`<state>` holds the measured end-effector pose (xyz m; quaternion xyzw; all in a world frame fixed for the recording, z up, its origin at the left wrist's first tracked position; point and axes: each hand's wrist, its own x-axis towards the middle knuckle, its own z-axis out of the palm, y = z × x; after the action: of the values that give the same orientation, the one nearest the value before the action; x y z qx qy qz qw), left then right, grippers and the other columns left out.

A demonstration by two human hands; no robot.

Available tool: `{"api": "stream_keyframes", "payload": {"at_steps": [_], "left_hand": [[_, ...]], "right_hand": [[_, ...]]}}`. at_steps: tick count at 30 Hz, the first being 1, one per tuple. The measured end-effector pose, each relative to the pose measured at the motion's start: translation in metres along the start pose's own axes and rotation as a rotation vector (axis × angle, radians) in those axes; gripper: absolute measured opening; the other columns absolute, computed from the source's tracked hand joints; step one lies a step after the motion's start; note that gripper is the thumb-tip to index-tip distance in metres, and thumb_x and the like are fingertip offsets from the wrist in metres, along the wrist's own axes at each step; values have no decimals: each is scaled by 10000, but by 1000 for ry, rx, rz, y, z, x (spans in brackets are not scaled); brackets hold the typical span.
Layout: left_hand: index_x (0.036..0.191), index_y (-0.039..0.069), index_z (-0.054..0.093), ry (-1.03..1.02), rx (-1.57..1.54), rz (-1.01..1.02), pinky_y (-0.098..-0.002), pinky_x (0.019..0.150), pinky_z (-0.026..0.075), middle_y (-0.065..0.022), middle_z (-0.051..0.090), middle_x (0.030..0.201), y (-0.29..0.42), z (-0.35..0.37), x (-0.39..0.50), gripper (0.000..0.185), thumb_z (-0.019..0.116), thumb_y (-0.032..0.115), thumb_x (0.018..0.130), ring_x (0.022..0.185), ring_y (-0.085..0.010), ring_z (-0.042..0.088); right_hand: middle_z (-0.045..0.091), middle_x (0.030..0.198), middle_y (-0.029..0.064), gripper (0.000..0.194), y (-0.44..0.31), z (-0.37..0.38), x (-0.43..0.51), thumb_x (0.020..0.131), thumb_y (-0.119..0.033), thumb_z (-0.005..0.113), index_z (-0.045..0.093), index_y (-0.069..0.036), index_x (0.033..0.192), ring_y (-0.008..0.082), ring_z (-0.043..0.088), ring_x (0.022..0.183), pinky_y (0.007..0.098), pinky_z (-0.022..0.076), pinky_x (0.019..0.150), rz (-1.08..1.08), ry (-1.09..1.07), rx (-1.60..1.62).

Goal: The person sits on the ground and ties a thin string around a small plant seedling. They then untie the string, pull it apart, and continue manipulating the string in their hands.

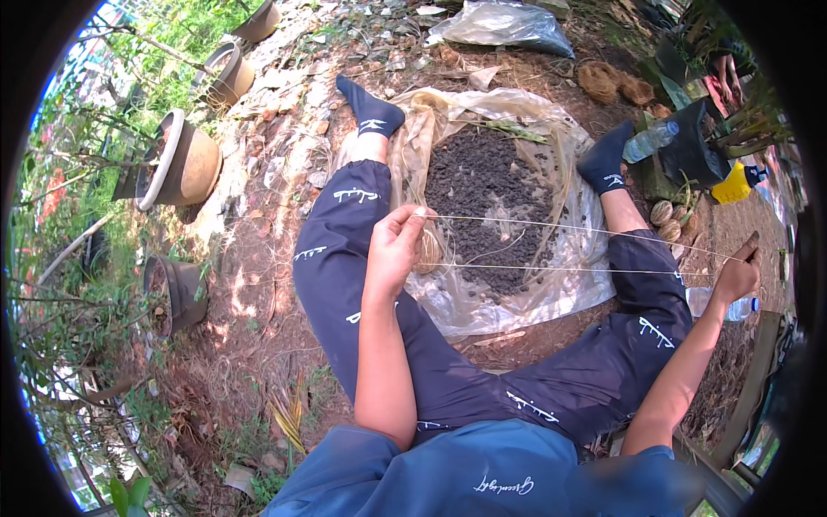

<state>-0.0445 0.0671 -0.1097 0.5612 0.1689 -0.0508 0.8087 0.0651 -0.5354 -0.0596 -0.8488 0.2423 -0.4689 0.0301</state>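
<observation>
My left hand (395, 249) pinches a thin pale string (517, 221) between thumb and fingertips. Just beside its palm is a round, string-wrapped fibrous ball (429, 253), partly hidden by the hand; whether the hand also grips it I cannot tell. Two strands stretch to the right across the space between my legs. At their far end my right hand (738, 276) is closed around the string, out past my right knee. Below the strands, dark crumbly soil (491, 187) lies heaped on a crumpled clear plastic sheet (575, 284).
Several potted plants, including a large round pot (200, 169), line the left side. Coconut husk fibre (599, 81) and a filled plastic bag (504, 29) lie ahead. At right are a water bottle (651, 141), a yellow bottle (731, 185) and striped round balls (669, 227). Another person's hand (730, 81) shows upper right.
</observation>
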Motion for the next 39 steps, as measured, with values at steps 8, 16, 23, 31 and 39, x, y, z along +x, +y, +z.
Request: {"api": "stream_keyframes", "payload": {"at_steps": [8, 16, 23, 31, 39], "left_hand": [[1085, -29, 593, -202, -481, -97, -206, 459, 210, 76, 316, 701, -11, 27, 2, 394, 386, 303, 1131, 541, -30, 242], [1113, -17, 590, -288, -663, -141, -208, 498, 252, 65, 312, 730, -14, 31, 2, 379, 410, 316, 1125, 608, -48, 286], [1292, -36, 556, -295, -681, -36, -277, 779, 490, -55, 561, 1040, -24, 34, 0, 430, 441, 337, 1113, 934, -157, 561], [1352, -58, 583, -410, 186, -269, -362, 972, 542, -154, 647, 1295, -3, 26, -11, 513, 647, 327, 1019, 1176, -242, 645], [1171, -37, 685, -448, 217, -123, -271, 808, 552, -67, 730, 1024, 6, 48, -19, 326, 798, 89, 892, 915, -133, 702]], "right_hand": [[651, 1244, 273, 701, -101, -55, -55, 808, -162, 807, 517, -47, 1435, 412, 640, 1140, 470, 499, 977, -190, -1096, 26], [704, 1137, 150, 578, -247, -116, -204, 771, -87, 840, 634, -36, 1309, 269, 700, 1058, 369, 541, 938, -487, -1457, 1199], [759, 992, 115, 280, -269, -123, -271, 913, -118, 730, 711, 14, 1159, 216, 725, 922, 338, 553, 878, -72, -1768, 1296], [738, 959, 58, 215, -245, -117, -246, 991, -114, 690, 715, 41, 1137, 100, 672, 871, 268, 549, 805, 419, -1894, 1474], [724, 941, 54, 211, -233, -113, -233, 1005, -99, 667, 697, 42, 1158, 99, 674, 857, 262, 555, 806, 500, -1838, 1548]]}}
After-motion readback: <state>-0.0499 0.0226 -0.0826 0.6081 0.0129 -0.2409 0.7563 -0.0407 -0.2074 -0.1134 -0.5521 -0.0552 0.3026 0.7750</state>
